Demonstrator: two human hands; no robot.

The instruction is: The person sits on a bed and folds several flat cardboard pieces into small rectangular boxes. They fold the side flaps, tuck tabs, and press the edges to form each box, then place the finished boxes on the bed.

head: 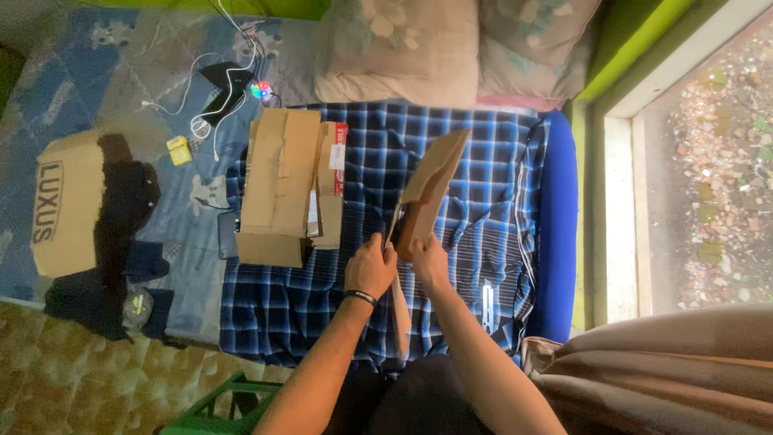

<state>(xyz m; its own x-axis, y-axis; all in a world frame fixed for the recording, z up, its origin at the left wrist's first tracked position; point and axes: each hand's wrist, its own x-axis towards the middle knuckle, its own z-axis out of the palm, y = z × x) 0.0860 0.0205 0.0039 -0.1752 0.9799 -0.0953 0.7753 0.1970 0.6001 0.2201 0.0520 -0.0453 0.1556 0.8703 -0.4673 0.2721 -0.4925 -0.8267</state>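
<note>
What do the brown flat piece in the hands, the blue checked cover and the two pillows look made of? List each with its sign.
Brown flat piece, held by left hand and right hand: apparently cardboard, matte, stiff, with a creased fold.
Blue checked cover: woven cloth, probably cotton; it wrinkles softly.
Two pillows: faded fabric, seemingly soft-stuffed; they bulge and sag.

Both bare forearms extend up from the lower frame edge and converge near centre. Left hand [371,267]: fingers curled closed in a grip, back of hand toward camera, dark band around the wrist. Right hand [427,263]: just beside the left, almost touching it, fingers closed likewise, palm side hidden.
</note>
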